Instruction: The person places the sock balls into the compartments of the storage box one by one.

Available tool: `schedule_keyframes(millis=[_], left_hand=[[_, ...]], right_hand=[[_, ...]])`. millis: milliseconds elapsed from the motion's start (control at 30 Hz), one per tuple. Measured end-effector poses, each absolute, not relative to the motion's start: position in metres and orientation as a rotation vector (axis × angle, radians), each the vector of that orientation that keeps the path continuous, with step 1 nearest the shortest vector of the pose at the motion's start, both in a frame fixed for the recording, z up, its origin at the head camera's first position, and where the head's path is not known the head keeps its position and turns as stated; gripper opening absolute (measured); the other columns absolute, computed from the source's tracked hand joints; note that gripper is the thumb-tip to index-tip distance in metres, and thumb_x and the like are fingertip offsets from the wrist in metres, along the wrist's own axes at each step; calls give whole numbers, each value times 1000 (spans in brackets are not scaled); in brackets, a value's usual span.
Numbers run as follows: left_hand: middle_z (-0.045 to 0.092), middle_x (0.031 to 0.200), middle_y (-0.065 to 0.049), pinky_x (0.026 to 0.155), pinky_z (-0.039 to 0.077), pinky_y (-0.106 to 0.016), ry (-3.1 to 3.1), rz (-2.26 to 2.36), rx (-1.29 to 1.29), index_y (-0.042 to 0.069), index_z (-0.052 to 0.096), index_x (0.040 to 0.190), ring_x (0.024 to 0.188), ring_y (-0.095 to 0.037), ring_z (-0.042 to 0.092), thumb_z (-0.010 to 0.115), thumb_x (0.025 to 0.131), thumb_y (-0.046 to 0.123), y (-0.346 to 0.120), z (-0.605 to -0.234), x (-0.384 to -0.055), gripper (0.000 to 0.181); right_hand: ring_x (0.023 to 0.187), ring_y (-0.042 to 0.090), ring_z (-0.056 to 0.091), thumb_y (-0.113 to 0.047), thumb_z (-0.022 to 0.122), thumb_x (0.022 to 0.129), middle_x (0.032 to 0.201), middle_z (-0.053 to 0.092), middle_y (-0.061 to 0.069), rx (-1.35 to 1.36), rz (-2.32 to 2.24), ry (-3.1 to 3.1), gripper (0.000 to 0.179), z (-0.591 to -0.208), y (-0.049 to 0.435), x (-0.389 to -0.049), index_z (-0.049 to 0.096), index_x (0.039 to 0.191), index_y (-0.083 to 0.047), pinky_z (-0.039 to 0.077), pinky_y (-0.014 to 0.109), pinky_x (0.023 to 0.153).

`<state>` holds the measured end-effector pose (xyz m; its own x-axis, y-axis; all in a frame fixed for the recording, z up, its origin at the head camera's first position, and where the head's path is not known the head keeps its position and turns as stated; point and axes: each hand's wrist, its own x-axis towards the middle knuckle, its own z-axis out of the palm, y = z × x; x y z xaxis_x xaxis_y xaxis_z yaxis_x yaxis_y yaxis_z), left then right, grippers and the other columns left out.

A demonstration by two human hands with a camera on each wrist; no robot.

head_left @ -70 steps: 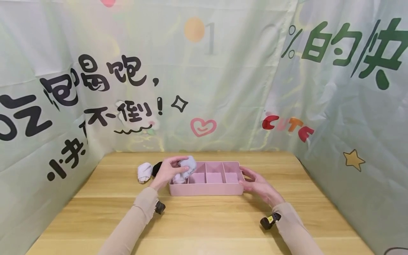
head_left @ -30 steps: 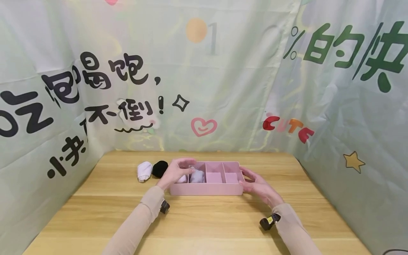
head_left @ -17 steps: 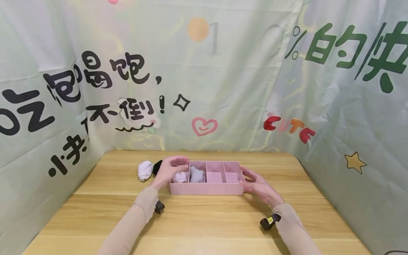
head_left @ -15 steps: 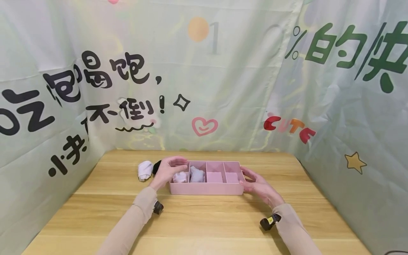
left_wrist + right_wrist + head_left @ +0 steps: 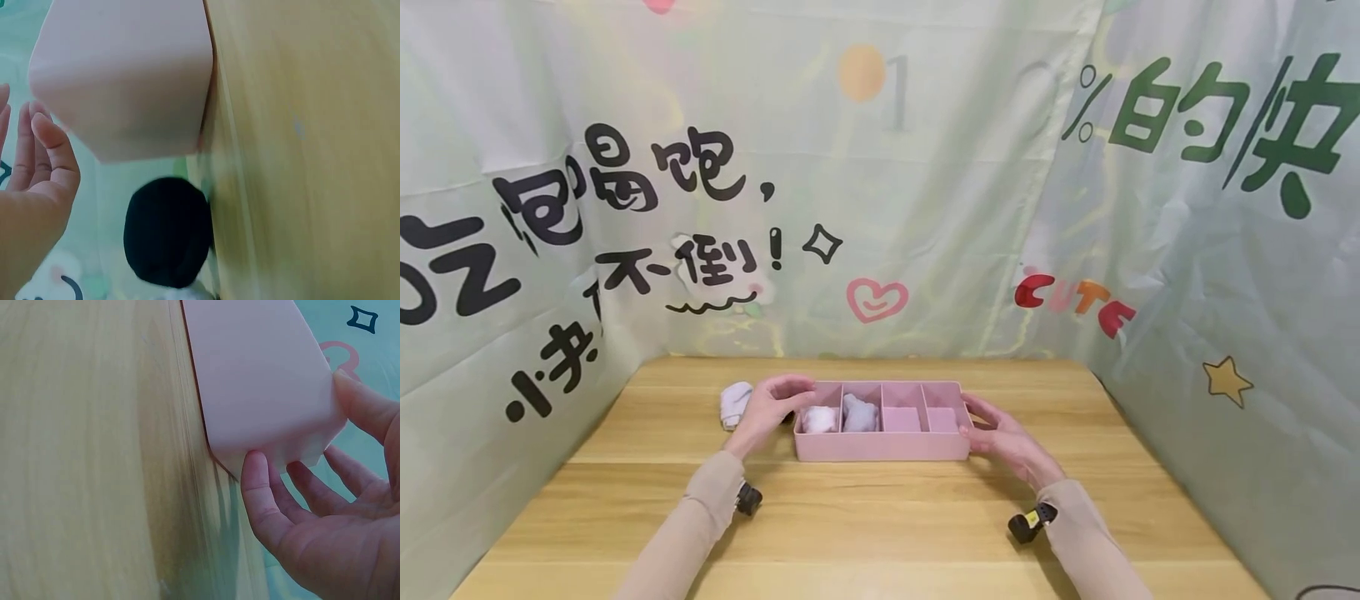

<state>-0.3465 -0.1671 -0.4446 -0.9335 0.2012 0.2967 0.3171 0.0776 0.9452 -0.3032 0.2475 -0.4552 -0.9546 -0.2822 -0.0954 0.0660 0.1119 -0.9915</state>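
Pink box (image 5: 882,447): right hand (image 5: 1011,442) grips its right end; relaxed left hand (image 5: 763,412), if lowered, could knock the bundle (image 5: 167,231) (black) away.

The left hand (image 5: 39,190) is being held just beside the pink box (image 5: 137,81); nearby, a black bundle (image 5: 167,231) is being supported by the wooden table (image 5: 312,162).

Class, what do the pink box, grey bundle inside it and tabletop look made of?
Pink box: probably plastic, matte; smooth walls, rounded corners. Grey bundle: likely fabric, dull; soft, crumpled shape. Tabletop: wood or wood-look laminate, smooth; grain lines show.
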Motion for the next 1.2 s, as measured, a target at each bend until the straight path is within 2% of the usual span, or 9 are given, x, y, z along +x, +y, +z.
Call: schedule_keyframes(millis=[167, 300, 367, 500, 733, 900, 1033, 1100, 1200], left_hand=[[67, 115, -27, 70, 55, -30, -2237, -1954, -541, -8, 63, 119, 86, -12, 66, 74, 88, 12, -182, -444, -344, 38], [69, 113, -22, 68, 55, -29, -2266, -1931, -530, -8, 64, 118, 84, -11, 65, 72, 89, 15, -191, -444, -344, 37], [71, 110, -16, 68, 55, -27, -2291, -1926, -511, -6, 65, 117, 84, -11, 65, 72, 90, 16, -195, -443, -345, 36], [73, 108, -14, 68, 54, -25, -2302, -1938, -496, -5, 65, 116, 86, -11, 66, 71, 91, 18, -207, -441, -349, 34], [69, 112, -26, 66, 54, -29, -2259, -1973, -472, -3, 66, 116, 83, -7, 68, 68, 93, 12, -220, -436, -354, 28], [73, 106, -14, 65, 54, -26, -2244, -1998, -489, -2, 66, 116, 83, -8, 68, 69, 92, 12, -222, -438, -358, 28], [72, 109, -14, 65, 54, -24, -2236, -1977, -514, -2, 63, 119, 83, -9, 67, 70, 91, 14, -223, -439, -361, 33], [72, 109, -11, 65, 54, -24, -2230, -1966, -487, 1, 65, 118, 83, -8, 66, 72, 90, 14, -226, -440, -360, 31], [73, 104, 1, 67, 54, -24, -2226, -1966, -445, 4, 66, 117, 86, -6, 65, 72, 89, 10, -233, -439, -360, 29]], right_hand=[[144, 44, 26, -5, 61, 95, 163, 16, 18, -224, -1911, 2136, 73, -454, 246, -304, 22, 157, -12, 52, 34, 93], [144, 43, 26, -5, 60, 96, 163, 15, 17, -224, -1904, 2131, 73, -455, 245, -304, 21, 157, -12, 51, 35, 94], [144, 43, 26, -5, 60, 96, 163, 16, 17, -211, -1906, 2130, 72, -455, 245, -303, 22, 157, -12, 52, 35, 94], [143, 42, 29, -4, 60, 95, 163, 17, 17, -199, -1909, 2131, 72, -454, 244, -302, 23, 157, -12, 52, 34, 91], [144, 42, 28, -5, 59, 96, 163, 15, 17, -203, -1893, 2139, 72, -452, 245, -302, 22, 157, -12, 51, 33, 91], [143, 45, 27, -5, 60, 96, 163, 14, 20, -215, -1909, 2139, 73, -451, 246, -302, 21, 157, -10, 52, 34, 93], [143, 44, 28, -6, 61, 95, 163, 14, 20, -215, -1918, 2132, 74, -451, 246, -302, 20, 157, -10, 52, 32, 91], [142, 43, 29, -6, 62, 95, 163, 14, 19, -216, -1917, 2125, 75, -451, 246, -301, 20, 157, -10, 52, 32, 90], [143, 42, 28, -7, 62, 95, 163, 14, 19, -215, -1914, 2124, 75, -450, 246, -301, 20, 157, -11, 51, 31, 88]])
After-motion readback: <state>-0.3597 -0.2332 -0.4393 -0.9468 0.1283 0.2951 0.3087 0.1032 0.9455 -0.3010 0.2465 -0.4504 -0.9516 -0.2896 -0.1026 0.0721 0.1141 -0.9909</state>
